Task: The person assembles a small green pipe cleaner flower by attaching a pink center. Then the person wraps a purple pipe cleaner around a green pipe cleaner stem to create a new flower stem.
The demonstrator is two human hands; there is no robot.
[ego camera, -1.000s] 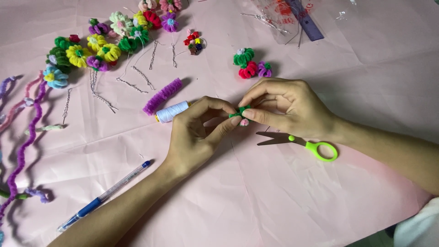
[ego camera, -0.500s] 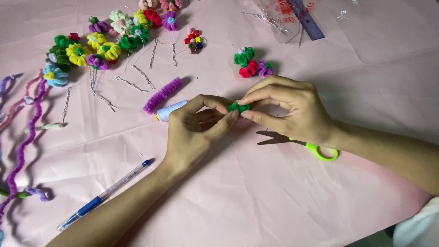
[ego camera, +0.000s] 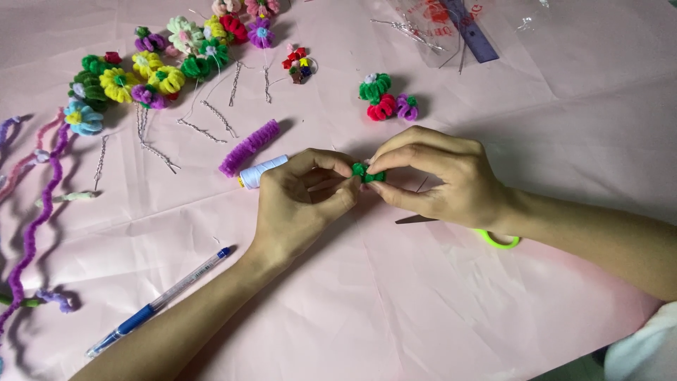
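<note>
Both hands shifted left, left hand (ego camera: 300,204) and right hand (ego camera: 441,176) pinching green flower (ego camera: 368,172) — scissors (ego camera: 486,236) mostly hidden.

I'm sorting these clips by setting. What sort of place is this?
Most likely a home or hobby craft table. A pink cloth covers it, finished pipe-cleaner flowers lie in a cluster, and both hands, left hand and right hand, pinch a small green pipe-cleaner piece.

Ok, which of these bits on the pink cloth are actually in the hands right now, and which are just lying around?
In hand:
- left hand
- right hand
- small green fuzzy piece, pinched between both hands' fingertips

Lying about:
- scissors, partly under the right hand
- white thread spool
- purple fuzzy coil
- blue pen
- finished fuzzy flowers
- green, red and purple cluster
- bare wires
</note>
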